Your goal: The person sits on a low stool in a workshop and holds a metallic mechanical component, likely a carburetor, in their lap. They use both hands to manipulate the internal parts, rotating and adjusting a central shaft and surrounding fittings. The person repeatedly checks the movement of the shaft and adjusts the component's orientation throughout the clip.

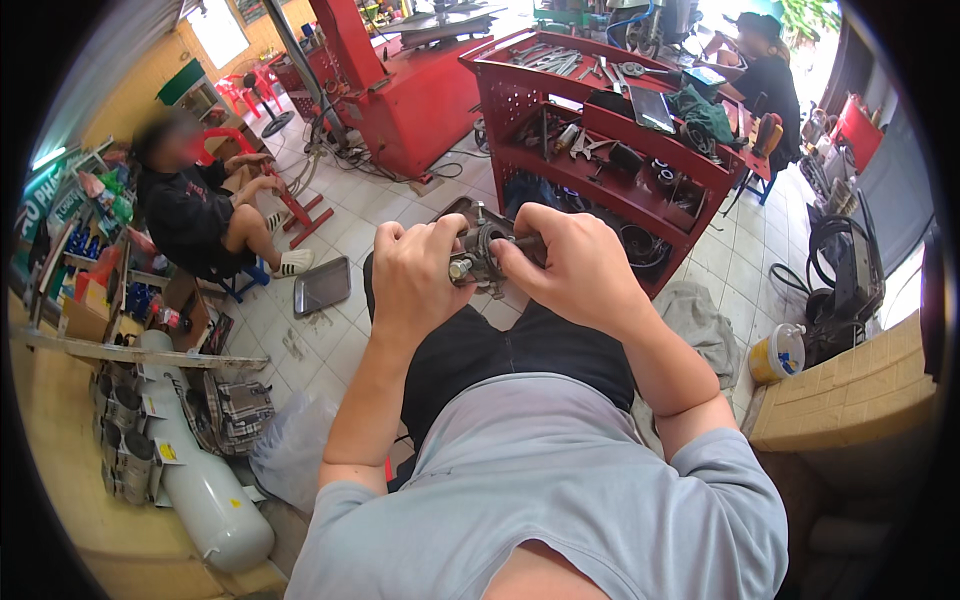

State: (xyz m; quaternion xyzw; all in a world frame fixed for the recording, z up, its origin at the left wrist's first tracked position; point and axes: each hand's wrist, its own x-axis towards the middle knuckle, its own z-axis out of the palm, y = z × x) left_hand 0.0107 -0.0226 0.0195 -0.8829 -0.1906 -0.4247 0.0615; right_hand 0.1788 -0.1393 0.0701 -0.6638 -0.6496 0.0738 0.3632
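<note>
Both hands are raised over my lap, with a small grey metal engine part [481, 262] between them. The part has a round ring-like opening and a bolt sticking out on its left side; its exact kind is hard to make out. My left hand [414, 275] wraps its fingers around the left side of the part. On the other side, my right hand [578, 262] is closed on it, its thumb pressed near the round opening. A dark piece [530, 246] shows under the right fingers, mostly hidden.
A red tool cart [487, 112] with wrenches [560, 60] stands ahead. At left, a seated person [190, 200] sits near a metal tray [322, 288] on the tiled floor. Another person [765, 80] is beyond the cart. A white tank [205, 490] lies lower left; a bucket [772, 356] stands right.
</note>
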